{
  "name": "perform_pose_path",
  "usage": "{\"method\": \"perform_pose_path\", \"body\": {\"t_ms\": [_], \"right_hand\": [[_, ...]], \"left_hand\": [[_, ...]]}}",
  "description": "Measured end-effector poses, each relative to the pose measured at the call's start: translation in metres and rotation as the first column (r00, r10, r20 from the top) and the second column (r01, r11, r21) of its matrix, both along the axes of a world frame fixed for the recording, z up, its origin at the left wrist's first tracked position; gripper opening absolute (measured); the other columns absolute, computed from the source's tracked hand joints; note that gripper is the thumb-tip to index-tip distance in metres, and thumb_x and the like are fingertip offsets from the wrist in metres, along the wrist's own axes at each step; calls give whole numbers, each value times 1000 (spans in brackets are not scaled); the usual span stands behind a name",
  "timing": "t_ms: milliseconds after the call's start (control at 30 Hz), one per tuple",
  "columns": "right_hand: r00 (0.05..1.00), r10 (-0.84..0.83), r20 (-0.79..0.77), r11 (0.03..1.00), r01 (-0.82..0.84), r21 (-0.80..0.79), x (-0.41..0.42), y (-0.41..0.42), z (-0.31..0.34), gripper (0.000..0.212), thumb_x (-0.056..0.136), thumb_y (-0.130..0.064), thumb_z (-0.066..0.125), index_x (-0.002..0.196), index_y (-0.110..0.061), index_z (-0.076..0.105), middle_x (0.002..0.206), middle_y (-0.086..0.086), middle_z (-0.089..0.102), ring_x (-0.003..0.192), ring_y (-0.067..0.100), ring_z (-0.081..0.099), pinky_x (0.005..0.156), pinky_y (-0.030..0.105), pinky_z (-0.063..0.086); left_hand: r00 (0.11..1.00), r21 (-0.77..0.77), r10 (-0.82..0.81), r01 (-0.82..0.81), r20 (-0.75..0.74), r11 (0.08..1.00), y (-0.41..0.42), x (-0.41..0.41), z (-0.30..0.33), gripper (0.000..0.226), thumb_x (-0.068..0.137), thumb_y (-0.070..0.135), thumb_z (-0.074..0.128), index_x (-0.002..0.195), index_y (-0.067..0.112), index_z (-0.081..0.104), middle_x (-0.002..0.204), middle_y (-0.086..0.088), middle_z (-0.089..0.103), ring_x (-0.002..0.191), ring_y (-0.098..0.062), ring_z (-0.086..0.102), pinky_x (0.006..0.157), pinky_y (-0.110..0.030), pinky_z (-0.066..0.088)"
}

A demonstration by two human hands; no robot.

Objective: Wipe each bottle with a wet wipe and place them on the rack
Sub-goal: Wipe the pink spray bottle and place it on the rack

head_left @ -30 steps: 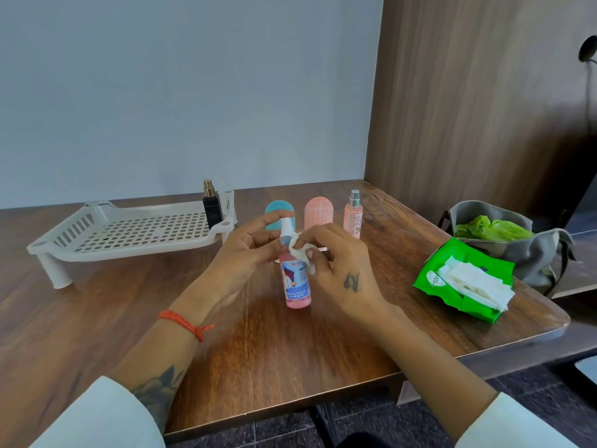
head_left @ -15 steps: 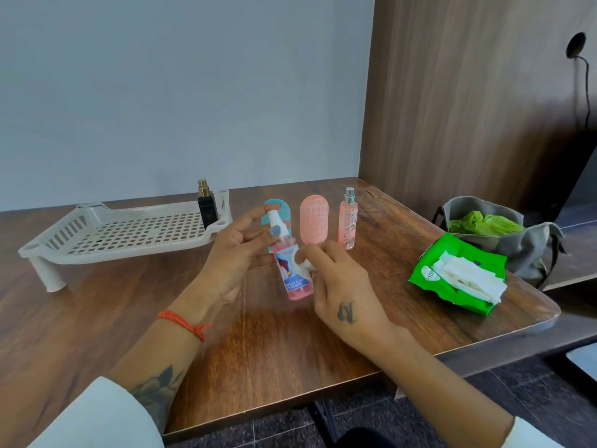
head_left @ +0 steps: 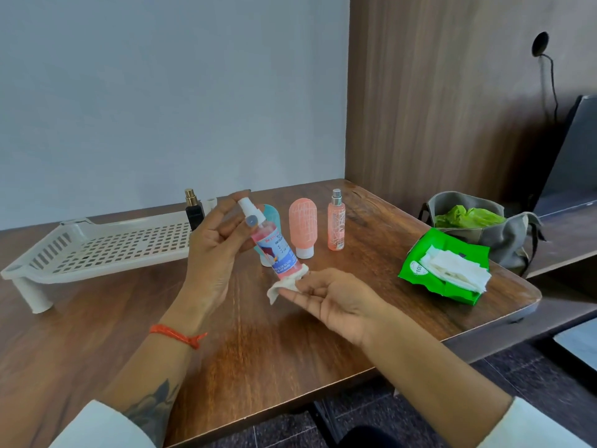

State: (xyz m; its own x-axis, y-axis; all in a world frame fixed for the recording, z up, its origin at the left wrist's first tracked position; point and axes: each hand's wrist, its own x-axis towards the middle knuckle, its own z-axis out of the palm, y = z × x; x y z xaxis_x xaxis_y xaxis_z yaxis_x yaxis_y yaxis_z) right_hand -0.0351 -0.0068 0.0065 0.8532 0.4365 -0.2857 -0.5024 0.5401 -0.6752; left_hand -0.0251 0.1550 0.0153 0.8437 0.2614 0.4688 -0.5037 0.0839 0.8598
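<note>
Our left hand [head_left: 216, 250] is lifted up over the table [head_left: 258, 344], pinching the pink spray bottle [head_left: 274, 247] near its top and tipping it. Our right hand [head_left: 336, 302] lies palm up below, fingers curled on the wet wipe [head_left: 286, 284] pressed against the bottle's bottom.

Left of the upright ribbed pink tube bottle [head_left: 302, 227] sits the white slotted plastic rack [head_left: 97, 250], a black perfume bottle [head_left: 194, 209] on it; right, the green wipe pack [head_left: 444, 266].
</note>
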Motion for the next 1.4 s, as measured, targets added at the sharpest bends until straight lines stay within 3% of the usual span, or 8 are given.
{"method": "perform_pose_path", "body": {"t_ms": [233,333,467,600,800,1033,1133,1400], "right_hand": [[983,14,185,920,60,-387,8,-16,4,18,81,11,55,97,5,60,89,19,67,63,20,70,55,26,57],[694,219,686,452,551,-701,16,-23,2,20,78,-4,62,96,-11,69,89,3,69,72,10,64,62,13,48],[483,552,680,169,733,-659,29,-20,-1,27,84,-12,57,109,-18,66,108,3,67,91,16,62,79,21,49],[394,549,738,225,780,-584,38,-19,-6,24,85,-13,57,106,-20,67,105,2,68,83,10,60,73,14,48],[-159,513,843,431,897,-93,29,4,19,24,78,-11,56,97,-8,70,86,12,64,73,27,61,57,30,52],[-155,860,487,275,943,-185,29,25,30,26,68,-1,72,94,-2,66,102,17,57,89,30,54,57,35,51],[-269,841,469,347,934,-87,33,15,28,32,56,-4,79,86,-7,68,91,10,60,77,24,56,49,26,43],[-376,828,416,459,881,-117,52,-11,19,44,60,0,81,102,-6,68,95,13,62,81,27,58,50,31,53]], "left_hand": [[998,79,55,-54,-8,995,4,3,-2,31,84,8,62,107,29,62,104,2,73,99,-8,69,72,-21,57],[995,189,102,-97,-16,977,4,3,-4,32,86,6,63,105,32,62,108,1,70,98,-5,68,76,-23,58],[989,334,139,-114,-49,936,2,4,-6,40,86,9,65,109,41,58,106,8,69,94,8,65,78,-16,55],[987,416,125,-71,-105,906,0,2,-7,51,84,13,67,114,51,50,114,4,69,106,-1,62,88,-24,51],[993,432,49,4,-110,902,4,-1,-7,62,80,7,73,129,37,52,113,5,71,107,-12,66,94,-39,52],[994,411,32,15,-108,911,-2,-10,2,72,78,-15,64,136,22,44,77,-4,50,48,5,55,58,-7,44],[990,402,18,40,-138,915,2,-6,0,76,76,-14,67,137,25,43,52,-3,55,55,1,60,65,-16,50],[981,395,23,56,-193,917,5,0,-5,78,69,8,77,131,42,44,106,-8,73,106,-20,67,100,-52,47]]}}
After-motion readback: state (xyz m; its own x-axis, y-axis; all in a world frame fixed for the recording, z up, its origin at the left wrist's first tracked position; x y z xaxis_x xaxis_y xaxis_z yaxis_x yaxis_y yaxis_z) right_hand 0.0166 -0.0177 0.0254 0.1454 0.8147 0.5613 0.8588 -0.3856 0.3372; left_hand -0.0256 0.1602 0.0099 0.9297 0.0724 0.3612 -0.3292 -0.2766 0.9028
